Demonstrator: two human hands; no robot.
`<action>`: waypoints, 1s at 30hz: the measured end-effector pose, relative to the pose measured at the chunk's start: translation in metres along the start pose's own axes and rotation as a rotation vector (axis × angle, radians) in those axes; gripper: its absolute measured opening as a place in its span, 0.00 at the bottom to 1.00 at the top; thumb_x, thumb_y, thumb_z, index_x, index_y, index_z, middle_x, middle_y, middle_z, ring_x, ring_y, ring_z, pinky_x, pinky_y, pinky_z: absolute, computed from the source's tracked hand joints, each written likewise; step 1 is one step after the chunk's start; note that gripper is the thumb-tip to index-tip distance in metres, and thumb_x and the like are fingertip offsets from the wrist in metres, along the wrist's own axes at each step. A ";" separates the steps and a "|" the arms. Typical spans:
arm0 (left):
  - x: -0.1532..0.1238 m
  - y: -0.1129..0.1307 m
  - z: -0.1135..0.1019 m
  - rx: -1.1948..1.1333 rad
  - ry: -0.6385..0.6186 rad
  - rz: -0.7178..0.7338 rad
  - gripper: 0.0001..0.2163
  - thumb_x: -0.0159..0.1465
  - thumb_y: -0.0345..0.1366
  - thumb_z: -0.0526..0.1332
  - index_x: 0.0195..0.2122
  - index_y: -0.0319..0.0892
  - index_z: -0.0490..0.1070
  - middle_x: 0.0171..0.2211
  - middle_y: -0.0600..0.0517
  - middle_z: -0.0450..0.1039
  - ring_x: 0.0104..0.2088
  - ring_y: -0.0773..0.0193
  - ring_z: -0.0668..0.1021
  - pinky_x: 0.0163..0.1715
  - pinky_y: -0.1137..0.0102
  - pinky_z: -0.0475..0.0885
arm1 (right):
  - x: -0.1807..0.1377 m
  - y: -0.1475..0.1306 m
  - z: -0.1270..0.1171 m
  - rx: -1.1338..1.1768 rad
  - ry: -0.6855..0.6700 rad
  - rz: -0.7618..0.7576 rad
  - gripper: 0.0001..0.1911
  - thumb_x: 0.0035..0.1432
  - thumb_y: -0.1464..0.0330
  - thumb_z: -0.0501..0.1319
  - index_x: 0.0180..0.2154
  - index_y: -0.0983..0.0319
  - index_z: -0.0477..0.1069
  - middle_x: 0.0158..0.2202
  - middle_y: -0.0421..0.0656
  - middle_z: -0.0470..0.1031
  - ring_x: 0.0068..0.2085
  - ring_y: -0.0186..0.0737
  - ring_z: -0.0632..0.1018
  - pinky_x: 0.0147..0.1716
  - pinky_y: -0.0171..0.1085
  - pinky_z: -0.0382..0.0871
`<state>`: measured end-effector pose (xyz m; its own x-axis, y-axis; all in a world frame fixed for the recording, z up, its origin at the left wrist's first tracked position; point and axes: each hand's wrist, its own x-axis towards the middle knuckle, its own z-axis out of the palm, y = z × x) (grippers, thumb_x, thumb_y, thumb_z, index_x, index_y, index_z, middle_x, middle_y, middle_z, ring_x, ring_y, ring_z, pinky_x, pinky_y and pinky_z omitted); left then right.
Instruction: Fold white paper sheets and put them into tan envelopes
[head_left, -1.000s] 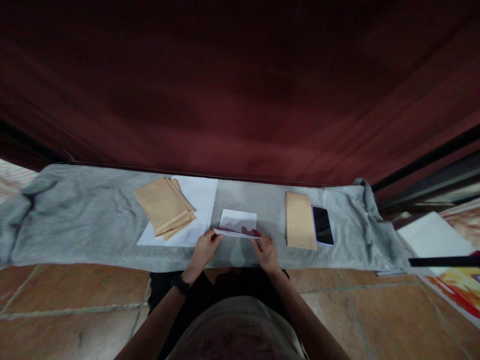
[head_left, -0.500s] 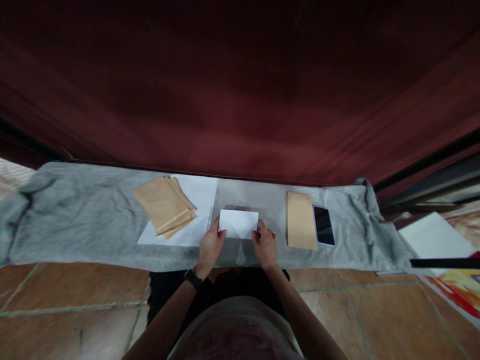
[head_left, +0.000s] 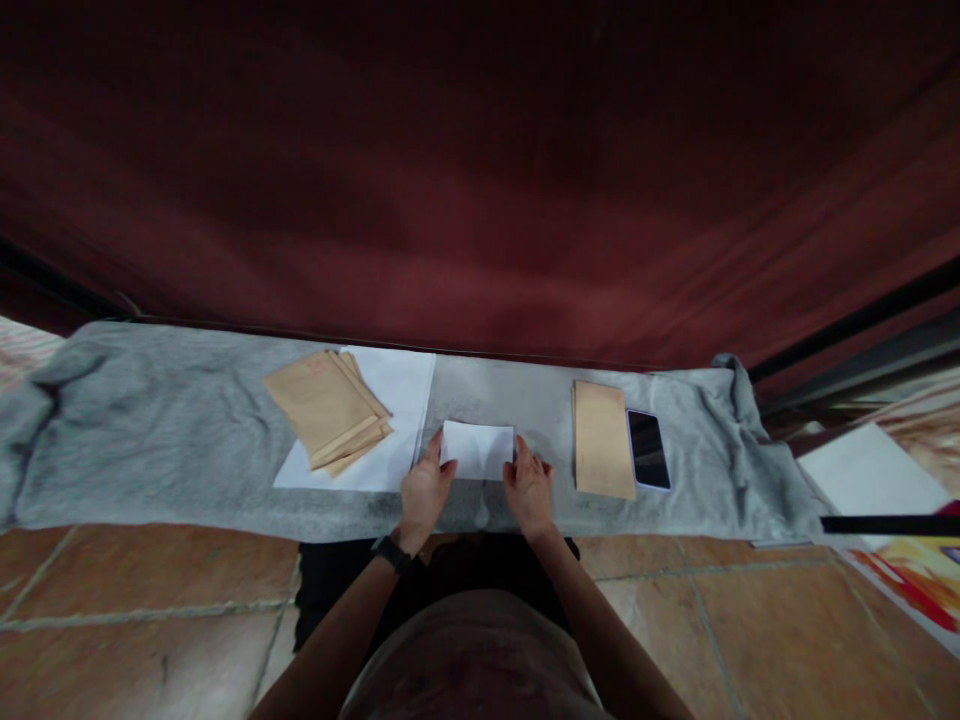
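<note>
White paper (head_left: 478, 452) was over the middle of the gray cloth (head_left: 187, 430), left hand (head_left: 426, 490) and right hand (head_left: 529, 492) each pinching one end, thumbs on top, probably for even control, with brown envelopes (head_left: 322, 405) off to both sides.

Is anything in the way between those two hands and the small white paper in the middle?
Nothing visible: the left hand and right hand already hold the paper at its ends. The brown envelopes lie clear, a fanned pile left, a stack right.
</note>
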<state>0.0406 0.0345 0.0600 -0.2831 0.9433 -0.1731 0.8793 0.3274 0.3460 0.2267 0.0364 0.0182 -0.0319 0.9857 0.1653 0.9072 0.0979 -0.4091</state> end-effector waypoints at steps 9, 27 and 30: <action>-0.008 0.002 -0.003 0.098 0.014 0.012 0.27 0.71 0.43 0.56 0.70 0.44 0.54 0.43 0.44 0.81 0.39 0.54 0.83 0.36 0.67 0.74 | -0.002 -0.003 -0.005 -0.103 -0.014 -0.037 0.25 0.69 0.71 0.52 0.66 0.63 0.57 0.45 0.49 0.79 0.48 0.48 0.76 0.53 0.46 0.59; -0.014 -0.003 0.004 0.098 0.058 0.108 0.21 0.73 0.40 0.52 0.66 0.42 0.59 0.51 0.42 0.76 0.47 0.56 0.80 0.40 0.68 0.75 | -0.006 -0.003 -0.006 -0.182 -0.014 -0.093 0.20 0.70 0.70 0.51 0.61 0.61 0.67 0.44 0.51 0.77 0.46 0.50 0.74 0.50 0.48 0.60; -0.015 -0.004 0.005 0.127 0.060 0.121 0.21 0.74 0.40 0.50 0.66 0.43 0.59 0.50 0.43 0.75 0.46 0.56 0.80 0.40 0.67 0.75 | -0.008 -0.003 -0.006 -0.188 -0.008 -0.106 0.20 0.70 0.71 0.51 0.61 0.60 0.67 0.45 0.50 0.77 0.47 0.49 0.74 0.50 0.47 0.60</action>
<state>0.0434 0.0194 0.0568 -0.1917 0.9781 -0.0805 0.9484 0.2057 0.2411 0.2264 0.0273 0.0234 -0.1336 0.9724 0.1914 0.9608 0.1744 -0.2155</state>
